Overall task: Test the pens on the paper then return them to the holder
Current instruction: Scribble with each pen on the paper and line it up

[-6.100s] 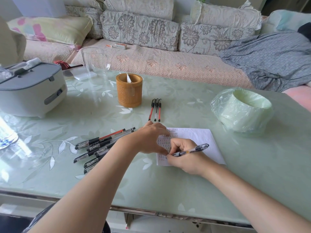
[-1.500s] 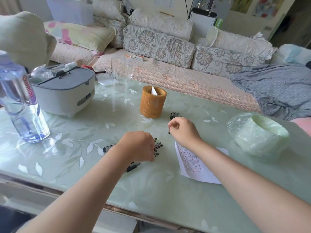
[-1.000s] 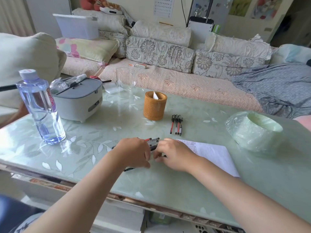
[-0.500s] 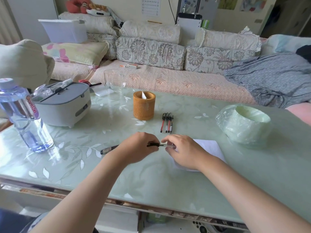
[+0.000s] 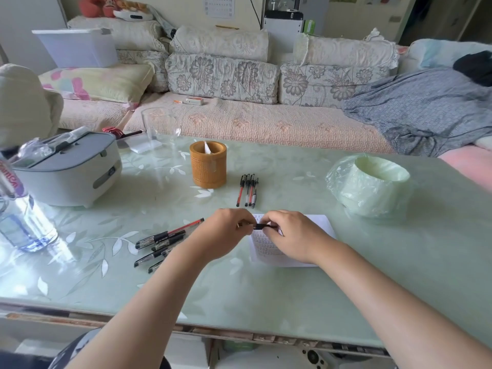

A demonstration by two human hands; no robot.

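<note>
Two hands meet mid-frame over the paper (image 5: pixel 323 225): your left hand (image 5: pixel 226 235) and right hand (image 5: pixel 292 239) each pinch an end of one pen (image 5: pixel 262 226). Pull them apart too hard and a loose part may shoot off the table (image 5: pixel 292 302).

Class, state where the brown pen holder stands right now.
In the head view, the pen holder stands upright near the centre of the table, just left of the row of pens.
</note>
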